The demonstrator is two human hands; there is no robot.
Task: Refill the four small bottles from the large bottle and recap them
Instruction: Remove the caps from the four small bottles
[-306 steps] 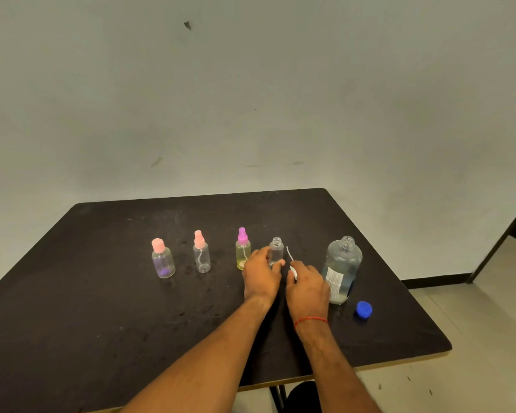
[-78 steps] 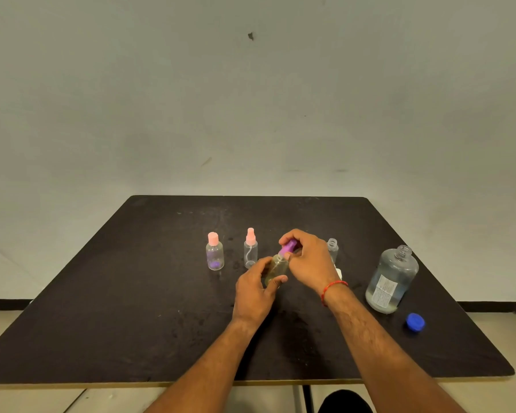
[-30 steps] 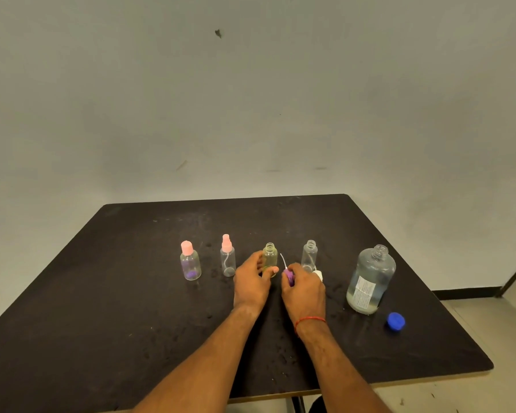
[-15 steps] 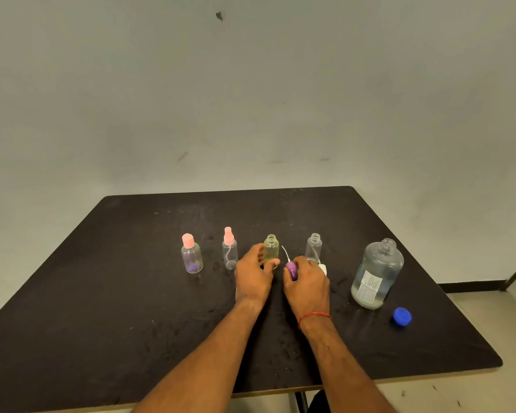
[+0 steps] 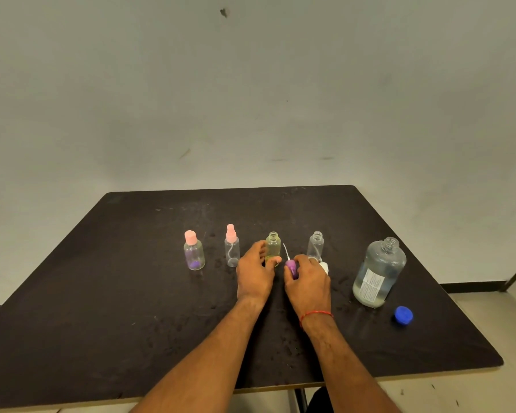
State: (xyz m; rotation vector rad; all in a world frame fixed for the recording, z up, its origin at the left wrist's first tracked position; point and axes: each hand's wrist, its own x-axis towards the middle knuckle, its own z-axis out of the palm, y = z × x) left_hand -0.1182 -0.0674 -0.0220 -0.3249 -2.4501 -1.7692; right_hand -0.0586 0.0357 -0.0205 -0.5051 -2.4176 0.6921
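Note:
Four small bottles stand in a row on the black table. From the left: a bottle with a pink flat cap, a bottle with a pink spray cap, an uncapped yellowish bottle and an uncapped clear bottle. My left hand holds the yellowish bottle's base. My right hand holds the purple spray cap low at the table, its tube pointing up. A white cap lies by my right hand. The large open bottle stands at the right.
A blue cap lies on the table in front of the large bottle, near the right edge. A grey wall rises behind the table. Floor shows at the right and below the front edge.
Since 2.6 s ago the purple spray cap has come off the yellowish bottle, which now stands upright. My right hand has brought the cap down beside it. Over the last half second little moves.

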